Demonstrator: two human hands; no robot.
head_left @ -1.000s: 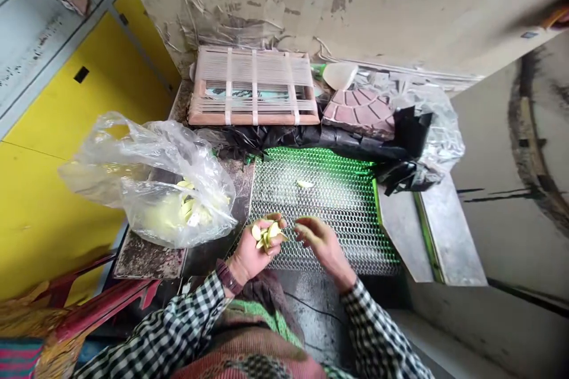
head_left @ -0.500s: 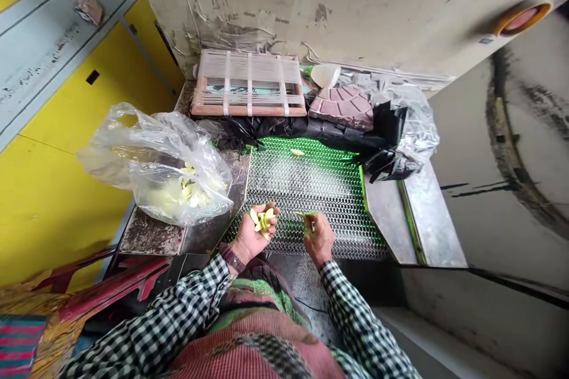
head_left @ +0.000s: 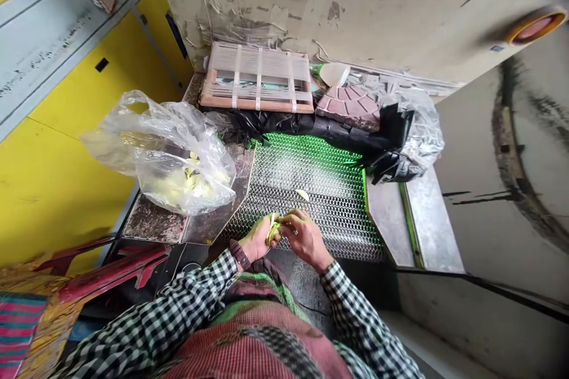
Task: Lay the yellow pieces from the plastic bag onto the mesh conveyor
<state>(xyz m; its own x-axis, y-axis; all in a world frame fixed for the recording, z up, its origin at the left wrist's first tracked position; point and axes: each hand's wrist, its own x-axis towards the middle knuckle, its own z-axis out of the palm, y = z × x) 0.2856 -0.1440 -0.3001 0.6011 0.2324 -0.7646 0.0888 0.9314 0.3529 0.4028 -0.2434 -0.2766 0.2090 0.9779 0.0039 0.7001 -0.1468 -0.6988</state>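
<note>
My left hand (head_left: 256, 239) is curled around several small pale yellow-green leaf-shaped pieces (head_left: 272, 231), palm up over the near end of a metal mesh belt (head_left: 329, 225). The fingers of my right hand (head_left: 306, 238) meet at the pieces in my left palm; whether one is pinched between them is hidden. Just beyond my hands, a single leaf-shaped piece (head_left: 303, 195) lies by itself on the mesh. To the left, a clear plastic bag (head_left: 146, 160) holds more pieces of the same colour.
Behind the belt are a thread-wrapped wooden frame (head_left: 255, 105), a pinkish segmented slab (head_left: 349, 105) and black plastic sheeting (head_left: 329, 133). Crumpled clear plastic (head_left: 427, 124) lies at the back right. Metal side plates (head_left: 433, 225) flank the belt, which glows green at its far end.
The piece my right hand held now lies on the belt, and that hand has moved left to my left palm. The piece seen farther back on the belt is out of sight.
</note>
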